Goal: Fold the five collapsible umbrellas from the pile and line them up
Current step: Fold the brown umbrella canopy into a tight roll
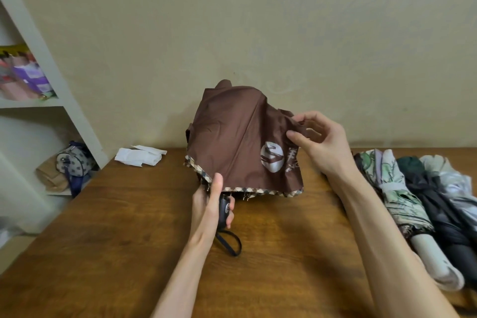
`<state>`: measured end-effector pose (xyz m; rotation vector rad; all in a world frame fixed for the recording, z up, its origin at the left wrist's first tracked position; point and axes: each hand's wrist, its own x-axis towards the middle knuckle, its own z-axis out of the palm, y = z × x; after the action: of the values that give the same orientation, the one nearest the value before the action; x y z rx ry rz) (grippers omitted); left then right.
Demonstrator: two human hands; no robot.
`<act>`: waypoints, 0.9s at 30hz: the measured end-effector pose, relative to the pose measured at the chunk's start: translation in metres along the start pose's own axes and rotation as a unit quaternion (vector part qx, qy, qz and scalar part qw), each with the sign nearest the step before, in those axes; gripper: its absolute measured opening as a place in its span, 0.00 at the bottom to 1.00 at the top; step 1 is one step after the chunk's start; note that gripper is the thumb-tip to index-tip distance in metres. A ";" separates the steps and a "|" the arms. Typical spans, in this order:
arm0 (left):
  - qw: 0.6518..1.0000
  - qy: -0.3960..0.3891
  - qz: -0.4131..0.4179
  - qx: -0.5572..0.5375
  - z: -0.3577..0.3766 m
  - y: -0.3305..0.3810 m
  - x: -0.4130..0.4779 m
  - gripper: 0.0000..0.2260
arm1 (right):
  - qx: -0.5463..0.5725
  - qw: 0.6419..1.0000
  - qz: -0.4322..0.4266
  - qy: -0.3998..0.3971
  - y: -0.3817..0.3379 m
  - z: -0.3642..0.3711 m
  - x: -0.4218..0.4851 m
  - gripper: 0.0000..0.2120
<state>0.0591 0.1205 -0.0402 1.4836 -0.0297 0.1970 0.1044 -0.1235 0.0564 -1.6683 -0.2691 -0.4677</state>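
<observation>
The left hand is raised from the lower middle, forearm angled up. Its fingers are curled round the black handle of the brown umbrella, and the thumb is laid straight up against the plaid-trimmed hem. The right hand is brought in from the lower right, wrist bent inward. A fold of fabric at the canopy's right edge is pinched between its thumb and fingertips, with the other fingers loosely bent.

The umbrella is held over the middle of the wooden table. Its long axis is roughly upright and leaned away from the person: the handle is pointed down and toward the person, the top up toward the wall. The canopy is left loose and unrolled, with a round white logo turned to the right. A wrist strap is hung below the handle.

On the table's right side a floral umbrella, a dark umbrella and a silvery umbrella are laid side by side, the handles that can be seen pointing toward the near edge.
</observation>
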 end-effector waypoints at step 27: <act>0.994 0.104 -0.013 0.012 -0.001 0.005 0.003 0.19 | -0.219 0.974 -0.002 0.053 0.007 -0.027 0.007 0.15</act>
<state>0.0607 0.1217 -0.0346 1.4795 0.1606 0.3319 0.1091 -0.1520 0.0560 -2.0635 -0.0915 -0.6503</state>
